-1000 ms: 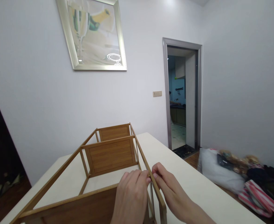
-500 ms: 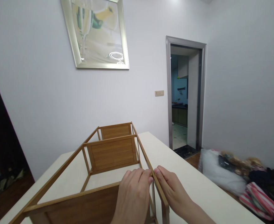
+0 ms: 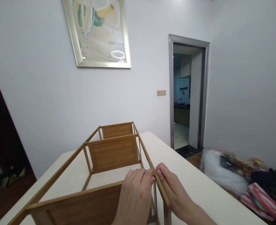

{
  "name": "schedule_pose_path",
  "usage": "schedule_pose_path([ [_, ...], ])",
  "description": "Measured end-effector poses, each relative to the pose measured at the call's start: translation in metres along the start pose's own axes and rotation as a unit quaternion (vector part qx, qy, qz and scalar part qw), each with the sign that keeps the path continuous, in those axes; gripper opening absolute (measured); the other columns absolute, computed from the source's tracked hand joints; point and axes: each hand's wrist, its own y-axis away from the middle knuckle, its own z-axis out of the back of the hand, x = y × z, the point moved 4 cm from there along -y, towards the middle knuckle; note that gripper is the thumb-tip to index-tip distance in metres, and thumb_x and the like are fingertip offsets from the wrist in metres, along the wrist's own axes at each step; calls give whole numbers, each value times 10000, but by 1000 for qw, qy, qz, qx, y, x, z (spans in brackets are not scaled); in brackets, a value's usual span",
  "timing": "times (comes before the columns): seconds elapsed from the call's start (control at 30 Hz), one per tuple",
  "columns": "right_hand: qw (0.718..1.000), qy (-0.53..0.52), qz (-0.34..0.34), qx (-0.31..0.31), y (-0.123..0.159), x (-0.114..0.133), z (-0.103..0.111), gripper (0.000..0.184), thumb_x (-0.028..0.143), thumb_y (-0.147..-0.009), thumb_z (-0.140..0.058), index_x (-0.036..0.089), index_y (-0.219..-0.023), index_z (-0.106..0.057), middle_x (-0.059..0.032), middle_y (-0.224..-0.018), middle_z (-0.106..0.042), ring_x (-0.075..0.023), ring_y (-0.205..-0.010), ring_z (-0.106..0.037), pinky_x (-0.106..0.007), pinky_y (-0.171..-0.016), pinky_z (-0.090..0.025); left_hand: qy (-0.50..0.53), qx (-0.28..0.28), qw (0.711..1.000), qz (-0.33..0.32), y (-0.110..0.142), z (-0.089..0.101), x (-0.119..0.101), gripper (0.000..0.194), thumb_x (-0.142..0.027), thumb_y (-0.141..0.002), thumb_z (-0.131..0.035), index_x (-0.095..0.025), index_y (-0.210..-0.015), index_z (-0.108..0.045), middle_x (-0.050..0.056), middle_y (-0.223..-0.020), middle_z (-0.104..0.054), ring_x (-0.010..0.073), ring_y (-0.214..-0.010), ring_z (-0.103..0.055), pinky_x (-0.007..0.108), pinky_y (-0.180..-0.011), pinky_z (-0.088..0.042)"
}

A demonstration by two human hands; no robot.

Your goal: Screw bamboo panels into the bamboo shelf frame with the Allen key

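Observation:
A brown wooden shelf rack (image 3: 113, 153) lies on its side on the white table (image 3: 194, 187), its shelf panels standing upright between long rails. My left hand (image 3: 135, 193) is closed over the right end of the nearest shelf panel (image 3: 86, 203), close to the right-hand rail. On the outer side of that rail, my right hand (image 3: 173, 190) is closed against it, the thumb near the top edge. The fingertips of both hands almost meet across the rail. The joint between panel and rail is mostly hidden by my fingers.
On the floor at right lies a pile of a white bag (image 3: 222, 172), dark clothing and a pink-striped cloth (image 3: 261, 201). A doorway (image 3: 187, 93) opens in the wall beyond the table. A framed picture (image 3: 102, 34) hangs above.
The view has shifted slightly. Both hands keep their grip at the same spot, and the rack looks unmoved on the table.

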Motion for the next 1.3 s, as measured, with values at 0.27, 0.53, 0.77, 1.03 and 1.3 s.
schedule_pose_path([
  [0.27, 999, -7, -11, -50, -2, -14, -4, 437, 546, -973, -324, 232, -670, -343, 46, -620, -363, -115, -584, -353, -246, -544, -349, 19, 20, 1000, 7, 0, 1, 1, 222, -129, -967, -399, -195, -961, -611, 24, -783, -647, 195, -714, -609, 343, -687, -461],
  [0.53, 998, 14, -23, -49, -2, 0, 8, 357, 505, -958, -400, 216, -756, -460, 30, -678, -484, -125, -641, -442, -251, -607, -387, 23, 46, 998, 47, 1, 2, 2, 176, -131, -934, -470, -211, -1019, -601, 28, -858, -656, 209, -781, -609, 371, -737, -472],
  [0.77, 999, 52, 3, -4, 1, 13, 13, 316, 459, -977, -368, 223, -789, -462, 25, -696, -495, -134, -647, -456, -255, -604, -391, -16, 28, 999, 42, 2, 1, -2, 180, -105, -926, -456, -196, -979, -602, 35, -845, -634, 210, -789, -599, 377, -748, -466],
  [1.03, 999, 39, 9, 7, 3, 8, 7, 335, 473, -990, -311, 233, -782, -419, 25, -706, -467, -136, -650, -430, -254, -605, -389, 3, 40, 998, 40, 2, 1, -1, 180, -89, -923, -478, -201, -984, -604, 22, -850, -636, 198, -778, -601, 354, -728, -489],
  [1.3, 1000, 14, -12, -1, 0, -2, 2, 364, 493, -994, -297, 239, -743, -368, 41, -665, -401, -125, -607, -383, -258, -594, -379, 17, 36, 999, 33, 2, 0, 0, 188, -79, -924, -469, -197, -991, -600, 28, -857, -643, 205, -784, -603, 368, -725, -492],
])
